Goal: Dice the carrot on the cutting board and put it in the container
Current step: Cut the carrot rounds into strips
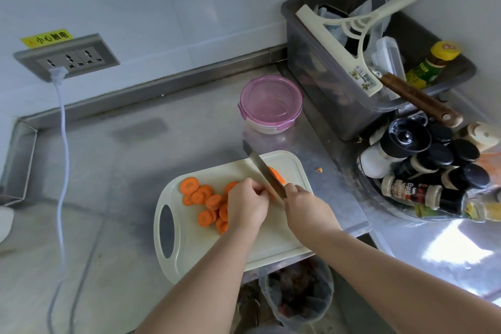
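Head view: the white cutting board lies on the near edge of the steel table, its handle hole to the left and its near right corner hanging over the edge. A loose heap of carrot slices covers the board's left-middle. The left hand has its fingers curled down, holding a piece of carrot against the blade; most of that piece is hidden under the fingers and the knife, with only an orange edge showing on the blade's right side. The right hand is closed in a fist round the knife handle, with the blade pointing far and left, its tip past the board's far edge.

The container, round with a pink clip lid on it, stands beyond the board, apart from it. A small carrot scrap lies on the table just right of the board.

Far right, a grey bin holds a cream squeegee, a yellow-capped bottle and a wooden-handled tool. Nearer, a rack of black-capped spice jars crowds the right edge. Below the table's edge, a bagged waste bin sits under the board's overhang.

The table is dull stainless steel with a raised back lip. On the pale wall, far left, a triple socket under a yellow sticker takes a white cable that runs down across the table.
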A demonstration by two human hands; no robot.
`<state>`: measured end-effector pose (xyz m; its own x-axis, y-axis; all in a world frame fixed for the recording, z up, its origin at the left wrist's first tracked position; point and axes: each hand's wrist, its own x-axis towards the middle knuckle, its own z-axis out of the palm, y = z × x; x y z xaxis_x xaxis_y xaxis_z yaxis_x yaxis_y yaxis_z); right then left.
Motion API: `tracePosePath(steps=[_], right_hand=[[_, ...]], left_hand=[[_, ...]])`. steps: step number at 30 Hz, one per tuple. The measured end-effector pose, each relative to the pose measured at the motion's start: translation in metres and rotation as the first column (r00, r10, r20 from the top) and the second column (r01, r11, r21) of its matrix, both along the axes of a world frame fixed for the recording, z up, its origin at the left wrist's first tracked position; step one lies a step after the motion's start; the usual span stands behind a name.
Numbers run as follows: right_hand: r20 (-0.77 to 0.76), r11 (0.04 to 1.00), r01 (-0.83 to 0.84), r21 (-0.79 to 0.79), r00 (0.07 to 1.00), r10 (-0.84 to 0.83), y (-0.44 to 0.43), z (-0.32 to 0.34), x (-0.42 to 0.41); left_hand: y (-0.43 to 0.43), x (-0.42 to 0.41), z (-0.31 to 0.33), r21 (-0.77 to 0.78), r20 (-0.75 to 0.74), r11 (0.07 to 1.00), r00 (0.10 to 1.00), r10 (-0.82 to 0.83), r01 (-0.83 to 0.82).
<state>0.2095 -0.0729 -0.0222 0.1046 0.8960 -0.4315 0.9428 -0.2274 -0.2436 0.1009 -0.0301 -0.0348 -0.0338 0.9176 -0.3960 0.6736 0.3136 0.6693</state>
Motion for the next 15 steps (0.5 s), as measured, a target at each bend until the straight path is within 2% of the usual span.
tracePosePath(steps=[4, 15], right_hand=[[-0.012, 0.999, 0.007, 0.044, 1.000, -0.006, -0.010, 0.001, 0.006], [0.014, 0.999, -0.030, 0.030, 0.999, 0.029, -0.019, 0.003, -0.002]], left_hand=[[0.000, -0.001, 0.005, -0.029, -0.005, 1.000, 1.000, 0.000, 0.000], [0.001, -0.001, 0.009, -0.111, 0.023, 0.991, 0.997, 0.074, -0.071]])
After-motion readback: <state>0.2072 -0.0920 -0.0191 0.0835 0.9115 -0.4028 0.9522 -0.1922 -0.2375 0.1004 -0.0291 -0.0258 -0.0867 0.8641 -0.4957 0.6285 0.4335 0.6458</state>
